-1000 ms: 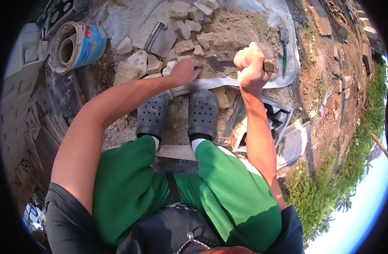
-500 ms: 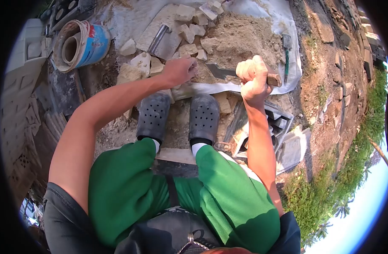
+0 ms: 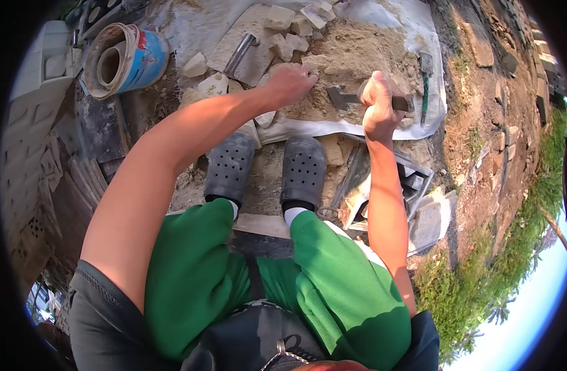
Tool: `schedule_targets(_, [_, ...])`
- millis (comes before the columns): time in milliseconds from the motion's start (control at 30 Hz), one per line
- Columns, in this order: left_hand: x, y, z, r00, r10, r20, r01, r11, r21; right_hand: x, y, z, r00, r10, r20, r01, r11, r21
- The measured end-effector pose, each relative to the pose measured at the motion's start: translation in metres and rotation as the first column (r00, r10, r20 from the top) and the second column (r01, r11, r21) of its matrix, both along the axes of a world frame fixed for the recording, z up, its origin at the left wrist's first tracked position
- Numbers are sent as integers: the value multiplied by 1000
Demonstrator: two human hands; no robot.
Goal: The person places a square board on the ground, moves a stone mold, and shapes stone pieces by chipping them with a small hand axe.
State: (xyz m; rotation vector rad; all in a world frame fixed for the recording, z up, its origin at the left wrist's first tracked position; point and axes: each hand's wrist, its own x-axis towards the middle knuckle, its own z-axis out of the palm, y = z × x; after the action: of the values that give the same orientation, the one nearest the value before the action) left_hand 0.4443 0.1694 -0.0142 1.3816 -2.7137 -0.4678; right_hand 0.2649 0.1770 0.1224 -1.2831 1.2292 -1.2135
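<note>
My right hand [image 3: 380, 106] is wrapped around the wooden handle of a short tool with a flat, dark metal blade [image 3: 344, 98]. The blade points left over sandy rubble [image 3: 351, 52]. My left hand [image 3: 291, 85] is closed, its fingers curled above the rubble's near edge, left of the blade. Whatever its fingers hold, if anything, is hidden. Pale broken stones [image 3: 286, 44] lie beyond and beside the left hand. A metal cylinder [image 3: 241, 55] rests on a flat stone slab [image 3: 257, 67] farther left.
A blue and white bucket [image 3: 144, 62] with a smaller container inside stands at the left. A green-handled tool [image 3: 425, 86] lies on the white sheet [image 3: 437, 114] at right. My dark clogs [image 3: 304, 167] are just below the sheet, near a grey crate [image 3: 413, 179].
My left hand has moved right and slightly up, toward the blade. My right hand has shifted slightly right with the tool, whose blade is now turned differently.
</note>
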Motion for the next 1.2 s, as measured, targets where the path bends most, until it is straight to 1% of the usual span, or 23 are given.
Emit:
schedule_targets(33, [1,-1,-2,1000,4,0,-4,1000,-2,-5,-4,1,994,-11,110,3,997,73])
schedule_targets(67, [1,1,-5,1000,2,-14,-3,999,-37,-11,-6,1,986,-7,167,-5,997,73])
schedule_targets(133, [2,3,4,1000,-1,-30,-1,998,-71,-13,-10,4,983,-69,170,61,997,51])
schedule_targets(167, [5,5,7,992,41,-119,-44,999,-26,-16,-11,5,975,-138,175,135,990,30])
schedule_targets(200, [8,8,10,976,82,-203,-79,997,24,-21,-13,1,975,-120,189,119,993,13])
schedule_targets(233, [9,11,6,976,75,-204,-70,997,28,-26,-13,-1,974,-129,187,128,992,17])
schedule_targets(300, [9,13,1,876,263,-404,-185,957,222,-32,-15,-3,963,-124,241,124,992,12])
schedule_targets(333, [8,12,0,877,260,-405,-181,958,223,-33,-15,-3,968,-114,225,115,993,8])
schedule_targets(400, [7,8,0,885,361,-295,-138,807,574,-32,-15,-3,965,-121,233,120,993,20])
schedule_targets(433, [6,9,0,886,360,-294,-137,807,574,-31,-15,-3,962,-124,241,120,992,31])
schedule_targets(500, [2,14,3,922,361,-138,-226,794,565,-26,-16,-3,954,-132,269,128,991,33])
schedule_targets(533, [-3,16,4,922,361,-139,-226,794,565,-24,-16,-2,945,-138,296,133,990,35])
schedule_targets(600, [-11,20,7,965,262,-21,-205,800,564,-25,-16,0,939,-136,317,122,990,63])
schedule_targets(633, [-12,25,8,966,259,-22,-202,800,564,-25,-15,1,931,-137,339,113,990,90])
schedule_targets(700, [-14,36,7,876,404,-261,-173,771,613,-26,-16,0,930,-141,338,115,989,96])
schedule_targets(733, [-15,41,1,877,403,-262,-171,771,614,-26,-16,0,930,-142,339,114,988,101])
schedule_targets(800, [-16,50,-5,917,286,-279,-132,875,466,-24,-14,4,940,-163,300,131,983,127])
schedule_targets(867, [-21,51,-6,913,329,-242,-178,855,488,-24,-14,3,948,-177,264,142,979,148])
schedule_targets(933, [-24,48,4,905,369,-211,-221,833,507,-29,-15,-2,908,-42,417,6,996,88])
schedule_targets(1000, [-25,43,12,910,380,-168,-229,796,560,-25,-13,-1,923,-39,384,21,998,51])
schedule_targets(1067, [-25,39,3,905,388,-174,-240,804,544,-13,-8,15,938,-62,340,61,998,13])
schedule_targets(1133, [-24,37,0,900,398,-178,-254,810,528,-4,-3,58,949,-68,308,61,998,32])
schedule_targets(1200, [-24,38,2,900,403,-169,-251,794,554,-1,1,82,930,-27,368,47,998,-44])
